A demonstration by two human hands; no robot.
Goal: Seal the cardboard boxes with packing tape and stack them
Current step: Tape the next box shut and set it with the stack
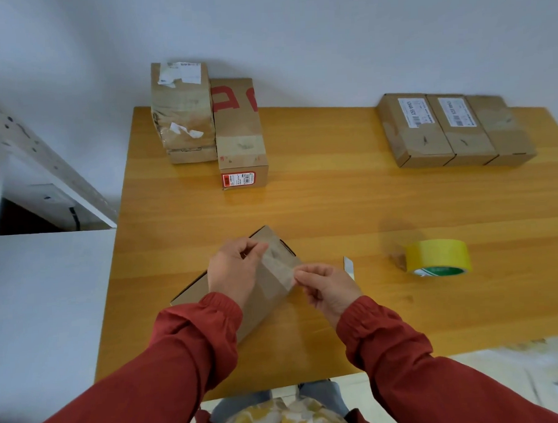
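While a cardboard box (191, 290) lies slantwise on the near part of the wooden table (335, 202), the left hand (234, 271) and the right hand (326, 289) hold a strip of clear tape (278, 269) stretched between them over its top. The left fingers (253, 248) and thumb are curled and pinch the far end of the strip above the box's far corner. The right fingers (309, 269) are curled too and pinch the near end by the box's right edge. Whether the strip already touches the cardboard cannot be told. Both arms wear red sleeves (197, 336). Just right of the right hand a small pale blade-like thing (349, 266) lies on the table, and farther right stands a roll of yellow packing tape (438, 257), its green-and-white core turned toward the person. At the back left, against the wall, a taped box with torn labels (182, 110) sits on a lower box (192, 155), and touching them on the right is a box with red print (239, 133). At the back right three taped boxes (456, 130) stand side by side, touching, two of them with white labels.
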